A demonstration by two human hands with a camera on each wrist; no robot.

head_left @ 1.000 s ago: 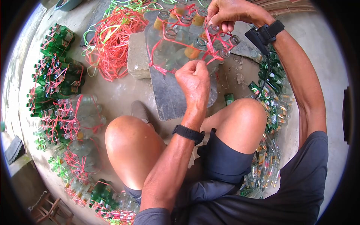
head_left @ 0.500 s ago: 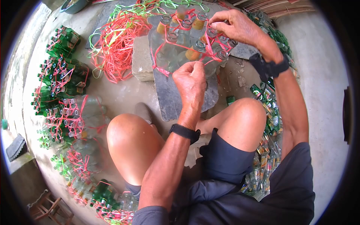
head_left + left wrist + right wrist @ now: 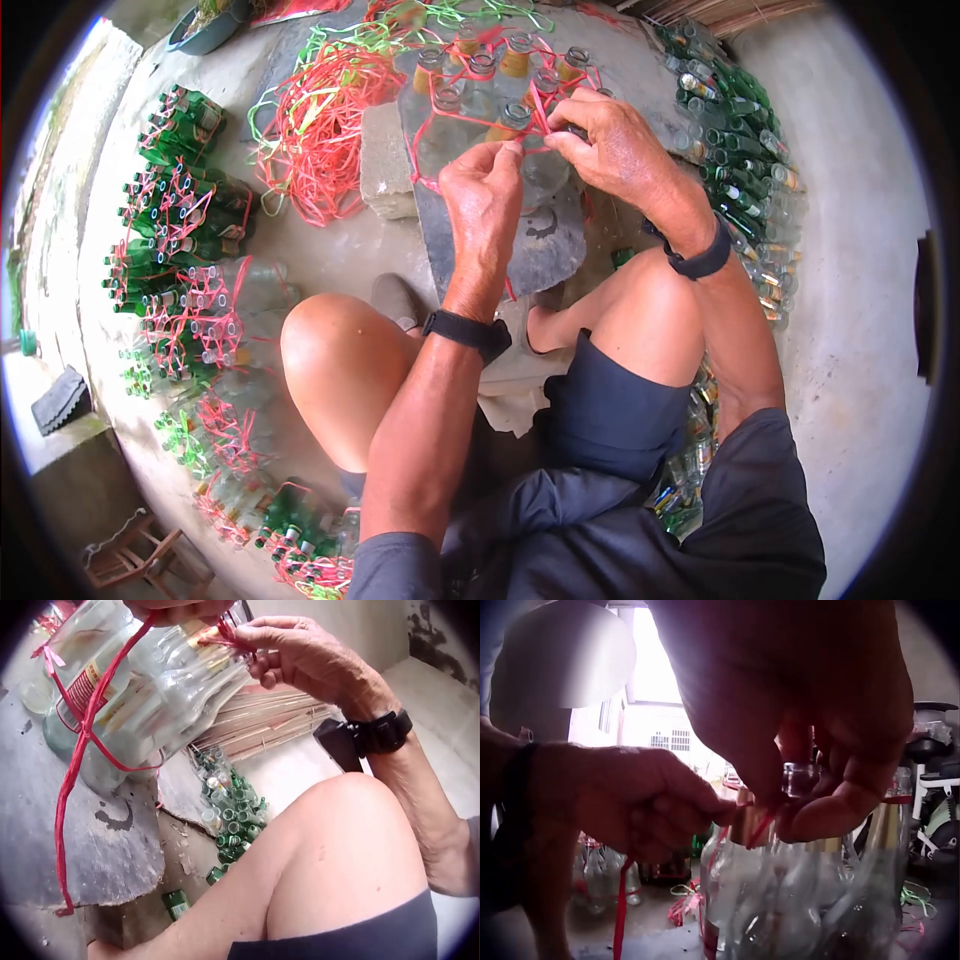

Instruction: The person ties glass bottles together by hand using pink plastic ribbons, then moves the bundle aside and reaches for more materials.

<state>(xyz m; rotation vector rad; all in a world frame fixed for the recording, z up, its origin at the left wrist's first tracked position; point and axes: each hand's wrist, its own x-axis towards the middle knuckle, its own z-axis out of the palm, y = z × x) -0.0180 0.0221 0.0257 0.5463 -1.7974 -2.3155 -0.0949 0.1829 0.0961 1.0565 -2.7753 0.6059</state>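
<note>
A cluster of clear glass bottles (image 3: 438, 135) stands upright on a dark stone slab (image 3: 545, 250), with red plastic string (image 3: 88, 724) looped among the necks. At the cluster's near side, my left hand (image 3: 480, 200) pinches the string between thumb and curled fingers. A loose tail hangs below that hand in the left wrist view. My right hand (image 3: 630, 150) is just to the right, pinching red string by the bottle necks with thumb and fingertips. In the right wrist view both hands' fingertips are close together, partly hiding a bottle mouth (image 3: 801, 778).
Tied bundles of green bottles (image 3: 185, 215) and clear ones line the left side. A heap of red and green string (image 3: 320, 130) lies beside a concrete block (image 3: 387, 160). Loose bottles (image 3: 740, 170) are piled at right. A basin (image 3: 208, 32) stands at the far left.
My right hand has come down and leftward from the cluster's far right side, close to my left hand. The left hand has shifted slightly left, still pinching the string.
</note>
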